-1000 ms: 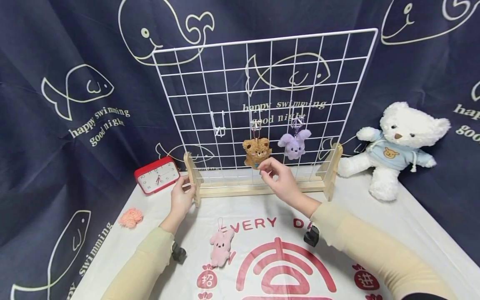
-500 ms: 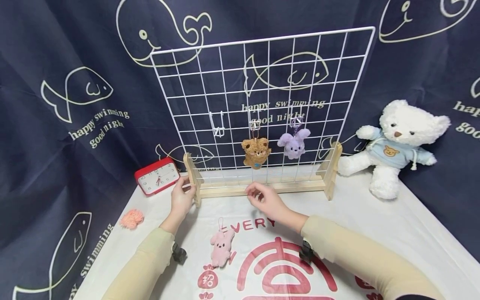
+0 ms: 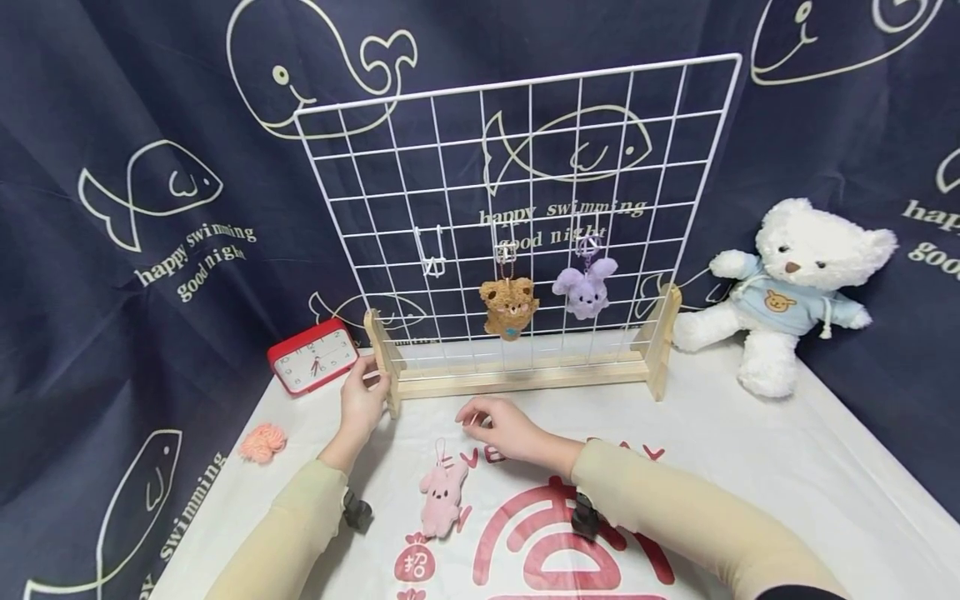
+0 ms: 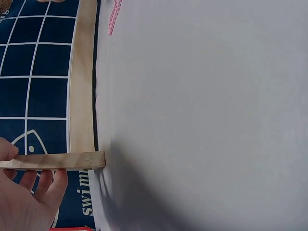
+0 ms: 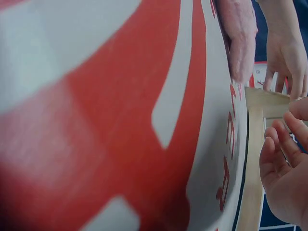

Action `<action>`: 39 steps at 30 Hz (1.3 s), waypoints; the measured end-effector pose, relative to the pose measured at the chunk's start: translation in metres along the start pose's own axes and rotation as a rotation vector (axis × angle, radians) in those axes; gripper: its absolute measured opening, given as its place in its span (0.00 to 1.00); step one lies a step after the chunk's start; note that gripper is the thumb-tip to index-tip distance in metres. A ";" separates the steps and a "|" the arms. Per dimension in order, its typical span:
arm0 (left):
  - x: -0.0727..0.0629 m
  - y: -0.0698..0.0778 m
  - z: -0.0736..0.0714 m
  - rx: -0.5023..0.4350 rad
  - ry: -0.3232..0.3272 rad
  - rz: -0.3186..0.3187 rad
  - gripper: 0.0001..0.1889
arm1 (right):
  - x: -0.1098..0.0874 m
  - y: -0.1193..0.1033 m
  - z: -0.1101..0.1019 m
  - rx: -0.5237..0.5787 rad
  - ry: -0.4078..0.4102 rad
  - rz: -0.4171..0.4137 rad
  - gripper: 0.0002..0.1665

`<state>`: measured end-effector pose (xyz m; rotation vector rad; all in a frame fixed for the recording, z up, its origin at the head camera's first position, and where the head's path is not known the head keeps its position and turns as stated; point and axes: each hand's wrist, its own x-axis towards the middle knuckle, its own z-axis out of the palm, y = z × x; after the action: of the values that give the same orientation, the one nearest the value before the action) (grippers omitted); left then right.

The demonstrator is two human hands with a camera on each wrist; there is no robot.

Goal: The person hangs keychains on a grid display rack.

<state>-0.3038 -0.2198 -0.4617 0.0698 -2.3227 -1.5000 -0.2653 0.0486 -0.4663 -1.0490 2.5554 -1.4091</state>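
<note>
My left hand [image 3: 362, 402] grips the left wooden foot [image 3: 384, 367] of a white wire grid rack [image 3: 517, 83]. In the left wrist view, the thumb lies on one side of the foot and the fingers on the other. Over the white cloth hovers my right hand [image 3: 504, 427], fingers loosely bent and holding nothing. Nearest to it, a pink plush keychain [image 3: 441, 497] lies with its loop pointing toward the rack. A brown bear keychain [image 3: 509, 308] and a purple bunny keychain [image 3: 587, 290] hang from hooks on the grid. Left of them, a white hook [image 3: 432, 265] carries nothing.
A red alarm clock [image 3: 315, 357] stands just left of the left hand, with a peach yarn bundle [image 3: 262, 442] in front of it. At the right sits a white teddy bear [image 3: 783, 292] in a blue hoodie. A dark printed curtain [image 3: 180, 67] hangs behind.
My right hand has moved down and left, from beside the brown bear keychain to above the cloth near the pink plush keychain. The left hand stays on the rack's foot.
</note>
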 end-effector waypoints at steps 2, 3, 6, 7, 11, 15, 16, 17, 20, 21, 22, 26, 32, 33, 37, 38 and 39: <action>0.000 -0.001 0.000 0.001 0.002 0.003 0.19 | 0.002 -0.001 0.004 0.000 -0.013 0.001 0.08; 0.000 -0.002 0.000 0.001 0.002 0.003 0.19 | 0.003 -0.002 0.005 -0.001 -0.017 0.002 0.08; 0.001 -0.003 0.000 0.000 0.004 0.003 0.19 | 0.007 -0.004 0.010 -0.014 -0.024 0.011 0.08; 0.001 -0.003 0.000 0.003 0.002 0.001 0.19 | 0.008 -0.004 0.012 -0.021 -0.024 0.017 0.08; 0.001 -0.002 0.000 0.000 -0.002 -0.003 0.19 | 0.012 -0.005 0.018 -0.043 -0.017 0.051 0.09; 0.001 -0.003 0.001 -0.012 0.002 0.004 0.18 | 0.014 -0.005 0.023 -0.052 -0.012 0.074 0.09; 0.001 -0.003 0.000 -0.013 0.002 0.004 0.18 | 0.015 -0.005 0.024 -0.053 -0.012 0.077 0.09; 0.001 -0.003 0.000 -0.013 0.002 0.004 0.18 | 0.015 -0.004 0.026 -0.058 -0.013 0.079 0.09; 0.000 -0.002 0.000 -0.009 0.000 0.006 0.18 | 0.016 -0.001 0.029 -0.092 -0.030 0.082 0.09; 0.000 -0.002 0.000 -0.010 0.001 0.008 0.18 | 0.016 -0.001 0.030 -0.103 -0.038 0.083 0.09; 0.001 -0.002 0.000 -0.009 0.003 0.010 0.18 | 0.017 -0.001 0.030 -0.115 -0.046 0.085 0.09; 0.000 -0.002 0.000 -0.008 0.009 0.023 0.18 | 0.019 0.000 0.032 -0.148 -0.068 0.085 0.10; 0.000 -0.002 0.000 0.004 0.006 0.013 0.18 | 0.024 0.003 0.035 -0.177 -0.078 0.094 0.10; 0.000 -0.002 0.000 0.001 0.007 0.013 0.18 | 0.025 0.003 0.036 -0.180 -0.081 0.097 0.09; 0.000 -0.003 0.000 -0.002 0.009 0.020 0.18 | 0.028 0.001 0.036 -0.200 -0.095 0.126 0.08; 0.000 -0.003 0.000 -0.005 0.011 0.024 0.18 | 0.029 0.000 0.037 -0.209 -0.099 0.132 0.07; 0.000 -0.003 0.000 -0.002 0.013 0.026 0.18 | 0.030 -0.001 0.037 -0.223 -0.104 0.139 0.06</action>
<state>-0.3046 -0.2208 -0.4644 0.0477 -2.3030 -1.4856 -0.2756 0.0041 -0.4791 -0.9203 2.6949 -1.0294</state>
